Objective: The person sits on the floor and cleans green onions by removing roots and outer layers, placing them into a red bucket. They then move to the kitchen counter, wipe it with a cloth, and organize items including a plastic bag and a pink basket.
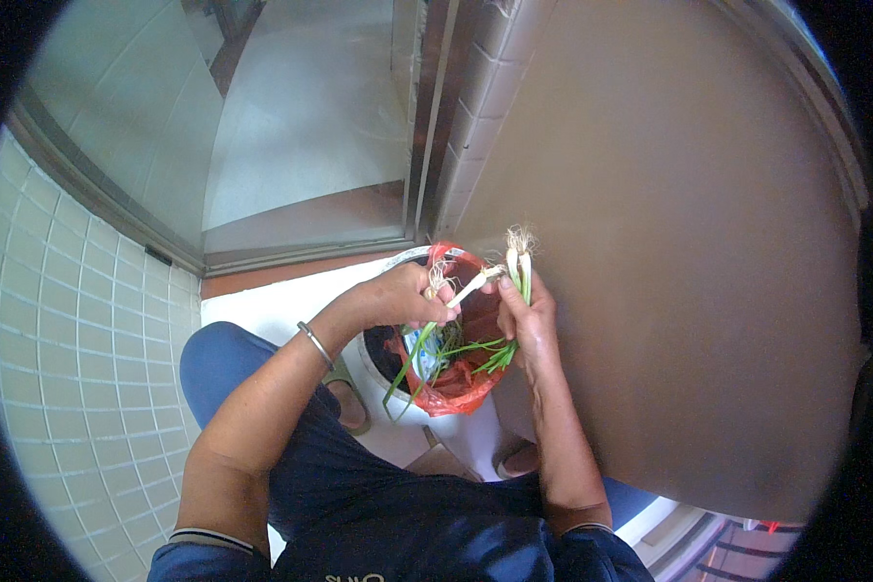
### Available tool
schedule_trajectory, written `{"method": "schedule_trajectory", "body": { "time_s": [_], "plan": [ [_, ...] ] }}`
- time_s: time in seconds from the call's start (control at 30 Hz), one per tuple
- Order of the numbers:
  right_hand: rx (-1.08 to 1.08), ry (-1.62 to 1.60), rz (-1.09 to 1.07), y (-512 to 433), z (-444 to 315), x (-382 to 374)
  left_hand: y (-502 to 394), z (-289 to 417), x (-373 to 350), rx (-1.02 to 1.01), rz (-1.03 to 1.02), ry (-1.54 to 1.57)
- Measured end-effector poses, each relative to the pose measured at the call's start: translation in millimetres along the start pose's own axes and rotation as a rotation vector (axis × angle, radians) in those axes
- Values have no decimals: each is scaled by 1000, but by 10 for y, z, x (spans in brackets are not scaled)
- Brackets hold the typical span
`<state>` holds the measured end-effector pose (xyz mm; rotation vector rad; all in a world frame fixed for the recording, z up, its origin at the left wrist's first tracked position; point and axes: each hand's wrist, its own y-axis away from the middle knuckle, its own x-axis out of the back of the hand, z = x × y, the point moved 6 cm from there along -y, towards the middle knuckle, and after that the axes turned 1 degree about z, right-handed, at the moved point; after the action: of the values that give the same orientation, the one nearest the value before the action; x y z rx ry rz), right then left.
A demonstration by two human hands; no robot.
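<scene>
Above a bin lined with a red plastic bag (455,400), both my hands hold green onions. My left hand (407,297) grips a green onion (468,291) by its white stem; its root end points to the right, and thin green leaves hang below the hand. Another rooty bulb pokes up over my left fingers. My right hand (529,313) holds a small bunch of green onions (518,265) upright, roots at the top, its thumb close to the root end of the left one. Green scraps and a blue and white wrapper (423,355) lie inside the bag.
A tiled wall (94,349) is on the left, and a framed glass door (305,145) is ahead. A large brown panel (669,254) stands close on the right. My knee (222,364) and a slippered foot (349,404) are left of and below the bin.
</scene>
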<state>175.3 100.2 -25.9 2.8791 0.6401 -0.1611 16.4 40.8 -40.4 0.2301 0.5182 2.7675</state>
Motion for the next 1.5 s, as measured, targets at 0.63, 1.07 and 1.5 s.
{"method": "schedule_trajectory", "body": {
  "time_s": [0.63,1.07,1.5],
  "plan": [
    [343,449,8,-102,-114,144,-236,146,-139,-15,1,148],
    [529,732,58,41,-189,-105,66,121,-45,40,-67,105],
    [194,610,107,-20,107,107,362,255,170,26,1,157]
  ]
}}
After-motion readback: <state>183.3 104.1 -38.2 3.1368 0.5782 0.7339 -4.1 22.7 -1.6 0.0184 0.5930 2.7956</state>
